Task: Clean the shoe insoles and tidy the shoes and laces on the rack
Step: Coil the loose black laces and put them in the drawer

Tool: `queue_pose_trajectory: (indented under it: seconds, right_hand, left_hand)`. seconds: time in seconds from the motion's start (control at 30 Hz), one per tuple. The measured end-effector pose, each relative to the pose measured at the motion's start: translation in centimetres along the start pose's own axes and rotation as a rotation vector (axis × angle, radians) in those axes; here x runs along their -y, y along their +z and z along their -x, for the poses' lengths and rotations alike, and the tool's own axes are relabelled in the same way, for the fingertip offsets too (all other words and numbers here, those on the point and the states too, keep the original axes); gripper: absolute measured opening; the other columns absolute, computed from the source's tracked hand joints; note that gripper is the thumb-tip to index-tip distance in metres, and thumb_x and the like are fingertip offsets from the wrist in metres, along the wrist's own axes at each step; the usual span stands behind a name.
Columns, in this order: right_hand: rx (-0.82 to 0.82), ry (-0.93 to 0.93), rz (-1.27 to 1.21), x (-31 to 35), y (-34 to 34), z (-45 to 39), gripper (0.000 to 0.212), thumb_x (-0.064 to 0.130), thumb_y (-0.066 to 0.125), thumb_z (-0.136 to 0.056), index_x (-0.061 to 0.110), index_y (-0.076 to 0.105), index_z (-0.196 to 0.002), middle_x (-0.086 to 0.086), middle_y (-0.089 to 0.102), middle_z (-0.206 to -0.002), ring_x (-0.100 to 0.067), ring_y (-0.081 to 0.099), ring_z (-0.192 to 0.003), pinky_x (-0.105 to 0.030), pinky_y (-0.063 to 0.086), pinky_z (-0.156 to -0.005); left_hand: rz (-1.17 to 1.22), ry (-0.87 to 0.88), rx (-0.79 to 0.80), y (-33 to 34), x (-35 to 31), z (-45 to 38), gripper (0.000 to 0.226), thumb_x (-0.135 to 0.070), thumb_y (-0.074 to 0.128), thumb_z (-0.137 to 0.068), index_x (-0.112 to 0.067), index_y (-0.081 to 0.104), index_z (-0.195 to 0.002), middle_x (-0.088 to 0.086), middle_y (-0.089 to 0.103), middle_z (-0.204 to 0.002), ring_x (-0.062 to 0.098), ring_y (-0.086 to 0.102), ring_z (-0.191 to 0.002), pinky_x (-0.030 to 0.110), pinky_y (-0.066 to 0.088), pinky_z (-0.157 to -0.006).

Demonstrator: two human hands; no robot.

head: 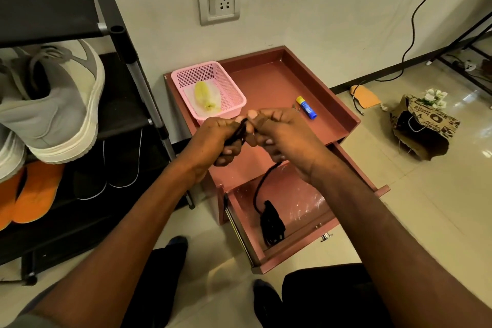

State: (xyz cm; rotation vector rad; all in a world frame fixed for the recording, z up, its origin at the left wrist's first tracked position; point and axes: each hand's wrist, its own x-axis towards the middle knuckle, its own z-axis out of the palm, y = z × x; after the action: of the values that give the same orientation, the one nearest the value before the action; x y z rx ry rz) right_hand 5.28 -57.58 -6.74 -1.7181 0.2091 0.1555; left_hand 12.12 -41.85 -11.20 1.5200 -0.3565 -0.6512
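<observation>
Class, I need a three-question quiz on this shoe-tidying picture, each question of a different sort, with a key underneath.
1. True or false: both hands grip the black lace.
2. Where does the lace's free end hang? A) in the pink basket B) into the open drawer C) on the rack
3. Fill in: the blue and yellow tube lies on top of the ____.

Key
1. True: the left hand and right hand pinch it between them.
2. B: it runs down to a black bundle in the drawer.
3. cabinet, to the right of the basket.
</observation>
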Motion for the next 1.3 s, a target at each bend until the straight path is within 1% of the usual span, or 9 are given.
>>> queue_pose_trajectory:
  seconds: [0.17,0.3,0.43,0.53,0.67,0.87,1.0,1.2,1.3]
  right_hand:
    - [-0.324,-0.049,0.2,-1.2,-0.5,-0.9,0.035,0.034,0.06,-0.105,0.019,0.068,-0.074,0.013,0.048,-0.048,-0.001,0.039,-0.041,-0.017,0.032,-0.046]
    - [-0.172,-0.01,0.502,-1.7,0.5,-1.1,0.037,0.024,0.052,-0.107,0.021,0.066,-0.073,0.009,0.053,-0.057,-0.007,0.045,-0.051,-0.028,0.037,-0.058]
    - [0.154,0.067,0.637,-2.0,2.5,-0.3,0.04,0.023,0.051,-0.108,0.022,0.065,-0.071,0.013,0.057,-0.054,-0.006,0.051,-0.056,-0.026,0.043,-0.061]
    - [0.338,0.089,0.552,-1.4,3.1,0.3,0.037,0.024,0.051,-0.11,0.014,0.069,-0.079,0.011,0.058,-0.06,0.001,0.05,-0.052,-0.017,0.042,-0.056]
    - [0.284,0.063,0.23,0.2,1.8,0.7,0.032,0.024,0.048,-0.111,0.005,0.066,-0.092,0.013,0.049,-0.051,-0.001,0.036,-0.04,-0.014,0.029,-0.041]
    - [-0.178,-0.023,0.075,-0.5,-0.1,-0.3,0.033,0.033,0.059,-0.106,0.011,0.071,-0.083,0.011,0.046,-0.05,-0.002,0.033,-0.042,-0.021,0.028,-0.044]
    - [-0.343,-0.155,0.587,-2.3,0.5,-1.3,0.038,0.037,0.051,-0.107,0.028,0.061,-0.072,0.007,0.06,-0.064,-0.013,0.054,-0.059,-0.036,0.044,-0.06]
    - [-0.056,0.036,0.809,-3.5,1.3,-1.4,0.027,0.028,0.044,-0.098,0.021,0.066,-0.084,-0.008,0.071,-0.09,-0.031,0.065,-0.084,-0.045,0.056,-0.079]
    - [0.23,0.021,0.921,-4.1,2.1,-1.1,0.025,0.025,0.05,-0.1,0.016,0.072,-0.094,-0.009,0.072,-0.097,-0.029,0.065,-0.09,-0.047,0.055,-0.086]
  left_hand:
    - [0.285,-0.021,0.246,0.2,-0.5,0.1,0.064,-0.051,0.03,-0.11,0.0,0.064,-0.089,0.0,0.023,-0.05,0.01,0.014,-0.038,0.022,0.013,-0.041]
    - [0.74,0.052,0.181,0.3,-0.1,-0.4,0.044,-0.036,0.032,-0.113,-0.007,0.063,-0.101,-0.006,0.044,-0.054,0.003,0.039,-0.041,0.017,0.031,-0.04]
    - [0.979,0.126,0.017,0.3,0.0,-0.7,0.043,-0.032,0.034,-0.113,-0.005,0.063,-0.127,0.001,0.073,-0.088,0.011,0.072,-0.083,0.017,0.057,-0.068]
    - [0.629,0.141,-0.18,0.1,0.3,-1.1,0.041,-0.032,0.037,-0.112,-0.004,0.062,-0.129,0.013,0.077,-0.105,0.024,0.075,-0.099,0.027,0.061,-0.08]
    - [-0.406,0.145,-0.235,-0.9,0.9,-0.3,0.044,-0.034,0.048,-0.109,-0.011,0.076,-0.084,0.011,0.072,-0.065,0.027,0.068,-0.057,0.036,0.054,-0.062]
    - [0.082,0.01,0.078,0.0,-0.7,0.2,0.047,-0.03,0.04,-0.11,0.0,0.062,-0.083,0.007,0.052,-0.052,0.011,0.025,-0.035,0.022,0.017,-0.041]
    - [0.303,-0.095,0.2,-0.2,-0.3,0.1,0.05,-0.038,0.042,-0.108,-0.012,0.049,-0.067,-0.004,0.025,-0.041,0.009,0.016,-0.03,0.017,0.012,-0.035]
    - [0.972,-0.012,0.069,-0.1,0.0,-0.5,0.041,-0.035,0.034,-0.112,-0.014,0.061,-0.088,-0.003,0.059,-0.061,0.009,0.06,-0.054,0.017,0.047,-0.049]
    - [0.827,0.082,-0.125,-0.2,0.4,-1.2,0.043,-0.031,0.032,-0.113,-0.004,0.065,-0.112,0.011,0.076,-0.097,0.023,0.075,-0.096,0.026,0.06,-0.078]
